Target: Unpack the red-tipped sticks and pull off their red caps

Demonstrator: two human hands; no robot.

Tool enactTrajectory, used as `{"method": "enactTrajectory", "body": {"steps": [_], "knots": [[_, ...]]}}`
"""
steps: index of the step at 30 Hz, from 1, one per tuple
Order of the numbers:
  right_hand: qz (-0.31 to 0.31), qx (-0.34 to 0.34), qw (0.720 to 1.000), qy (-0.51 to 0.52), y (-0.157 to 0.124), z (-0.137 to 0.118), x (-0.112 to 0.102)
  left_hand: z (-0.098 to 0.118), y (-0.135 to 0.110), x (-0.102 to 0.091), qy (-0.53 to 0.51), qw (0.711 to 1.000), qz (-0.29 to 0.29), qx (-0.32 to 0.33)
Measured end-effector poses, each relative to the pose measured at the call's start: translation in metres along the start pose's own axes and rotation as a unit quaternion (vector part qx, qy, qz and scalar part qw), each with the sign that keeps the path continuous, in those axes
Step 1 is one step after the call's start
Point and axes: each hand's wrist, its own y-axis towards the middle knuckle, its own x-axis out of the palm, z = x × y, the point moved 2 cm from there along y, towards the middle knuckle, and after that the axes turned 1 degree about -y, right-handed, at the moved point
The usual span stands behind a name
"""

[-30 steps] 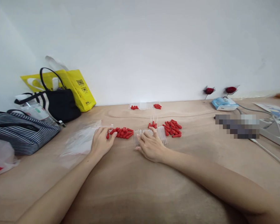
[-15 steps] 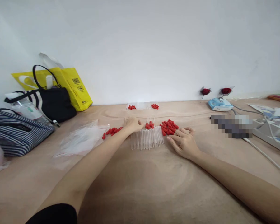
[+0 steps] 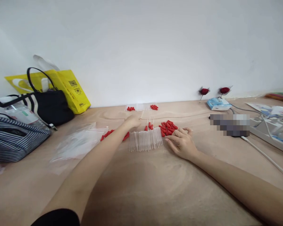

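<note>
A row of clear plastic tubes point(image 3: 145, 140) lies side by side on the wooden table point(image 3: 141, 188). My left hand point(image 3: 132, 120) reaches past the row's far left end, fingers bunched and pointing away; a thin clear piece shows beside it, and what it holds is unclear. A few capped tubes point(image 3: 149, 126) lie just to its right. My right hand point(image 3: 181, 142) rests on the table right of the row, fingers loosely curled and apart, touching the near edge of a pile of red caps point(image 3: 168, 126). More red caps point(image 3: 108, 133) lie under my left forearm.
Clear plastic bags point(image 3: 77, 142) lie at the left. Striped bag point(image 3: 16, 136), black bag point(image 3: 50, 105) and yellow bag point(image 3: 70, 89) stand far left. Two small packs of red caps point(image 3: 141, 107) sit by the wall. A cable point(image 3: 264, 153), a power strip point(image 3: 271, 131) and a blue packet point(image 3: 218, 103) are at right.
My left hand left the red caps at the left and reached forward past the tube row. My right hand came off the tubes and now rests beside the right pile of caps.
</note>
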Motion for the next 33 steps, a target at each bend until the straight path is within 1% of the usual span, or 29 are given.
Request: {"method": "enactTrajectory", "body": {"steps": [2,3,4,5,8,9,11,13,15,18,20,23,26,30,33], "knots": [[0.013,-0.005,1.0,0.008,0.0,0.0,0.001,-0.01,-0.02,-0.011,0.025,0.999,0.026,0.023],[0.021,-0.009,1.0,0.013,0.0,0.0,0.001,-0.017,-0.032,-0.015,0.034,0.997,0.045,0.05],[0.03,-0.013,0.999,0.018,0.001,-0.001,0.002,-0.023,-0.046,-0.017,0.054,0.989,0.074,0.115],[0.038,-0.019,0.999,0.023,0.002,-0.003,0.002,-0.03,-0.06,-0.016,0.068,0.979,0.101,0.164],[0.058,-0.046,0.997,0.03,0.009,-0.014,0.003,-0.051,-0.096,-0.008,0.101,0.95,0.168,0.241],[0.058,-0.06,0.996,0.028,0.012,-0.019,0.004,-0.056,-0.105,-0.004,0.104,0.939,0.181,0.272],[0.046,-0.091,0.995,0.021,0.018,-0.03,0.006,-0.06,-0.118,0.004,0.103,0.915,0.208,0.329],[0.028,-0.114,0.993,0.023,0.022,-0.041,0.011,-0.058,-0.124,0.009,0.09,0.895,0.233,0.37],[0.023,-0.123,0.991,0.039,0.023,-0.049,0.017,-0.055,-0.126,0.013,0.072,0.882,0.253,0.39],[0.028,-0.123,0.99,0.069,0.02,-0.053,0.024,-0.049,-0.127,0.015,0.059,0.875,0.265,0.401],[0.023,-0.12,0.989,0.079,0.018,-0.054,0.027,-0.047,-0.128,0.015,0.067,0.87,0.266,0.409],[0.001,-0.112,0.99,0.08,0.017,-0.056,0.027,-0.044,-0.128,0.015,0.087,0.863,0.253,0.428],[-0.016,-0.109,0.991,0.077,0.018,-0.058,0.026,-0.043,-0.127,0.016,0.081,0.865,0.245,0.43],[0.002,-0.15,0.985,0.084,0.015,-0.057,0.026,-0.043,-0.128,0.017,0.07,0.867,0.227,0.438],[-0.008,-0.175,0.981,0.078,0.011,-0.055,0.027,-0.044,-0.132,0.018,0.087,0.872,0.2,0.438]]}}
